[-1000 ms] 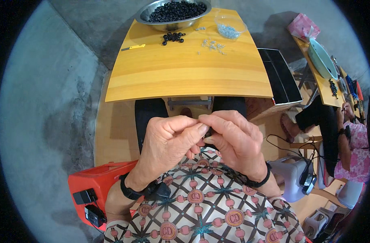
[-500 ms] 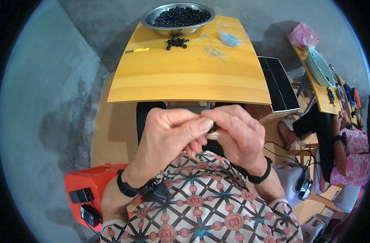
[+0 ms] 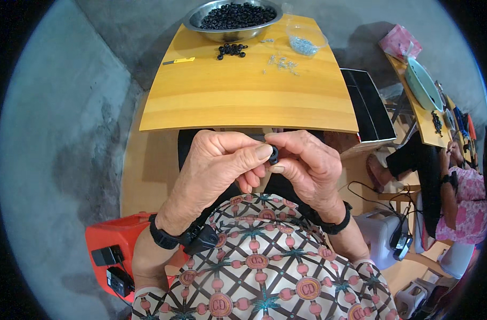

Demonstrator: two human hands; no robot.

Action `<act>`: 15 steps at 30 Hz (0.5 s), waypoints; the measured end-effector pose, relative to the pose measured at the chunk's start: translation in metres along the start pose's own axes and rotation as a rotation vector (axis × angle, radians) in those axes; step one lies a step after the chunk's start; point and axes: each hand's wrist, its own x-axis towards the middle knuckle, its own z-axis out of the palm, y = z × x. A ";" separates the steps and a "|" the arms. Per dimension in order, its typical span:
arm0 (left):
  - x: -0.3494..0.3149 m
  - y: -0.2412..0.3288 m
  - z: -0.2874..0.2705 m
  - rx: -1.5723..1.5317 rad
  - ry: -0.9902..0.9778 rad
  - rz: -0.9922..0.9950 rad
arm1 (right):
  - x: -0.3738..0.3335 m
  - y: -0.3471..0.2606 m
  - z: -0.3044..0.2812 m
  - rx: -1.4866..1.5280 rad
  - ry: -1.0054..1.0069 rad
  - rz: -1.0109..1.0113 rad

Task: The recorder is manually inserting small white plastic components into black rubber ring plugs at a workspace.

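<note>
In front of my chest, beyond the near edge of the table, I hold a small black ring-shaped part [image 3: 274,155] with a hole facing up. My right hand [image 3: 307,168] pinches it between thumb and forefinger. On its other side, my left hand [image 3: 222,165] is closed, its thumb tip against or right beside the part. Anything else in the left fingers is hidden. Ahead, a small pile of similar black parts [image 3: 231,50] lies on the wooden table [image 3: 243,101]. Small clear or silvery pieces [image 3: 282,64] are scattered to the right of that pile.
A steel bowl [image 3: 227,36] of black parts and a clear tub [image 3: 319,42] of small pieces stand at the back. A yellow knife [image 3: 179,61] lies left. A red stool [image 3: 107,237] is beside me; at right, a box [image 3: 367,101] and another person [image 3: 464,205].
Both hands have shifted slightly up and left. The black part has turned, so that its hole now shows between my fingers.
</note>
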 end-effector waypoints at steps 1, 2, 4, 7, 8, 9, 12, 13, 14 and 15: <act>-0.001 -0.001 0.000 -0.019 0.000 -0.006 | 0.001 0.000 0.000 -0.032 -0.001 -0.033; -0.002 -0.002 -0.001 -0.037 0.000 -0.012 | 0.001 0.000 0.001 -0.063 -0.003 -0.066; -0.003 -0.004 -0.002 -0.049 -0.003 -0.004 | 0.001 -0.001 0.003 -0.066 0.005 -0.073; -0.005 -0.009 -0.003 -0.059 -0.016 0.021 | 0.001 -0.002 0.004 -0.064 0.008 -0.086; -0.005 -0.010 -0.004 -0.059 -0.028 0.036 | 0.001 -0.001 0.004 -0.061 0.004 -0.089; -0.004 -0.010 -0.004 -0.060 -0.037 0.042 | 0.001 0.001 0.004 -0.071 0.006 -0.092; -0.001 -0.007 -0.002 -0.014 -0.001 -0.032 | 0.004 0.002 0.003 -0.090 0.029 -0.158; 0.001 -0.006 -0.002 0.004 0.008 -0.054 | 0.004 0.002 0.002 -0.085 0.011 -0.122; 0.005 -0.008 -0.004 0.019 -0.030 -0.056 | 0.004 0.003 0.000 -0.070 0.017 -0.097; 0.007 -0.014 -0.009 -0.003 -0.050 -0.061 | 0.004 0.005 -0.002 -0.042 0.021 -0.074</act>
